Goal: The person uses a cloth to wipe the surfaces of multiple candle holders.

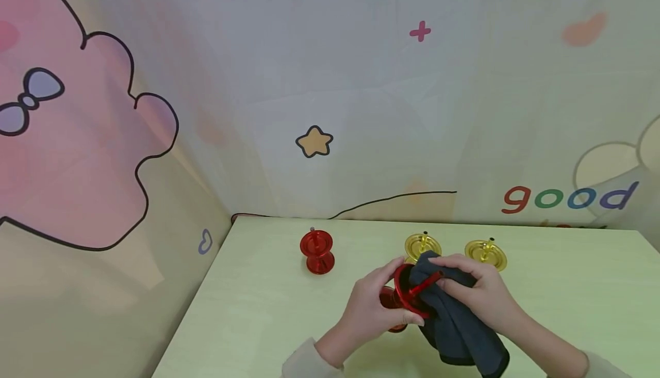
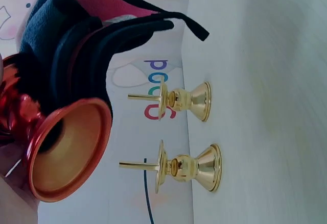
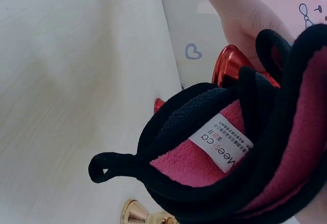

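Note:
My left hand (image 1: 363, 306) grips a red metallic candle holder (image 1: 425, 283) by its dish, tilted so that its spike points up to the right. My right hand (image 1: 479, 292) pinches a dark blue-grey cloth (image 1: 461, 329), bunched against the dish beside the spike. The lower part of the cloth hangs below that hand. In the left wrist view the hollow underside of the holder's base (image 2: 69, 150) faces the camera. The right wrist view shows the cloth's pink side, a white label (image 3: 222, 141) and a black loop (image 3: 111, 167) at its edge.
Another red candle holder (image 1: 319, 260) stands on the pale table (image 1: 247, 321), left of my hands. Two gold candle holders, one behind my hands (image 2: 202, 165) and one farther right (image 1: 486, 253), stand near the back. A printed curtain (image 1: 361, 91) hangs behind the table.

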A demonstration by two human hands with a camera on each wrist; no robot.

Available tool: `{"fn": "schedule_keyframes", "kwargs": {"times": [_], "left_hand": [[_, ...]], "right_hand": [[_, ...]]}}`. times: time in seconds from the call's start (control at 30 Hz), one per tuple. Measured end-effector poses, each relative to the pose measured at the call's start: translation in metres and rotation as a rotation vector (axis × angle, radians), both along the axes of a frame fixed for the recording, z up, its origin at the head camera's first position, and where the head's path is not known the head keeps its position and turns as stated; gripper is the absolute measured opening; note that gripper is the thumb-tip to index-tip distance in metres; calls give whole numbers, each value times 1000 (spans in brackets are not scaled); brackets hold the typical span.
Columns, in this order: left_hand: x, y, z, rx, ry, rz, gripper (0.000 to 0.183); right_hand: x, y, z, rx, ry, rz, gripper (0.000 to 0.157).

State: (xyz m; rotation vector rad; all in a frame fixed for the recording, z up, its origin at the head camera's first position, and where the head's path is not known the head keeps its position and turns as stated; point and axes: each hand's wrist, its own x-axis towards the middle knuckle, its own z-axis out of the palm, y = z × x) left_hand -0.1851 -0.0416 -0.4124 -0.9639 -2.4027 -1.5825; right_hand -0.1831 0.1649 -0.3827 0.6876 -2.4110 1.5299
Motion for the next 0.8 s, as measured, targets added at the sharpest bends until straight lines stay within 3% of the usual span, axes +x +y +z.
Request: {"fn": "schedule_keyframes", "kwargs": {"times": [0.13,0.33,0.47,0.57,0.7,0.8], "left_hand": [[0,-2,2,74,-142,-80,78],[-8,-12,13,126,-369,-314,71],[-13,-16,21,145,-448,-394,71],[-13,-15,24,149,-423,-328,75],[-9,-10,23,202,-342,-178,72],[-4,-5,20,186,-223,-92,63]], "right_hand": [[4,-1,2,14,43,-18,30],[9,-4,8,137,259,-7,44],[8,-4,15,161,307,31,47],[7,-4,18,127,223,20,41],[7,-5,17,55,95,-36,31],[6,-7,15,22,71,-80,27]]}}
